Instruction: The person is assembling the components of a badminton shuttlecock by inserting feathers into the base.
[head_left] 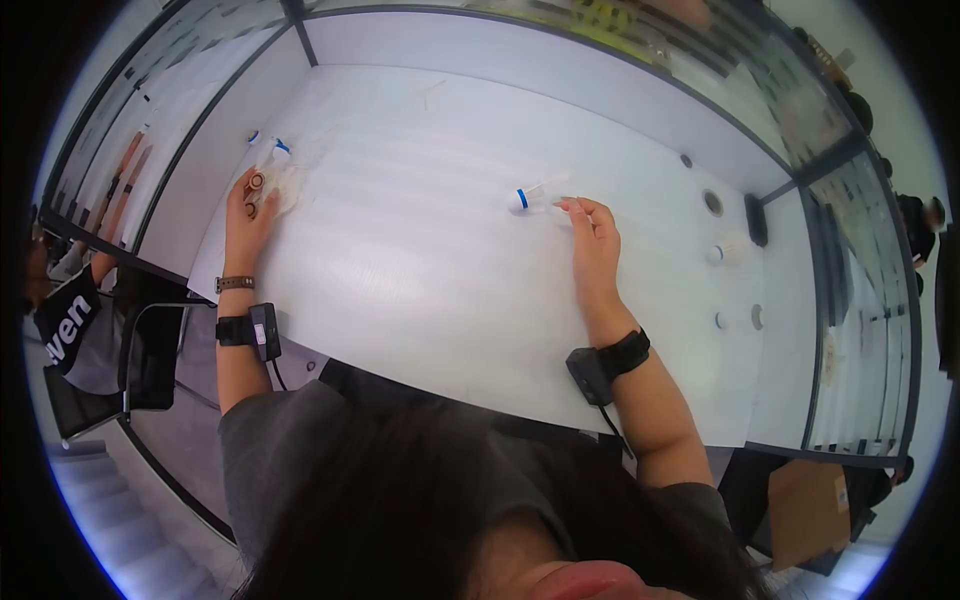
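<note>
At the left side of the white table, my left hand [250, 212] has its fingers curled round small brown ring-ended pieces [257, 181]. Crumpled clear plastic [287, 190] lies against its fingers. Just beyond are a blue-and-white cap-like piece [281, 149] and a smaller one [254, 137]. Right of centre, my right hand [594, 222] is closed in a pinch, thumb against forefinger. Whatever sits in the pinch is too small and see-through to name. Beside those fingertips lies a clear container with a blue-ringed white cap [520, 199], its cap pointing left.
Two more clear capped containers stand on the right, one farther back [718, 253] and one nearer [720, 320]. Round holes [713, 202] pierce the tabletop there. Low panels [480, 50] border the table. A chair [125, 370] and another person's sleeve [75, 325] are at left.
</note>
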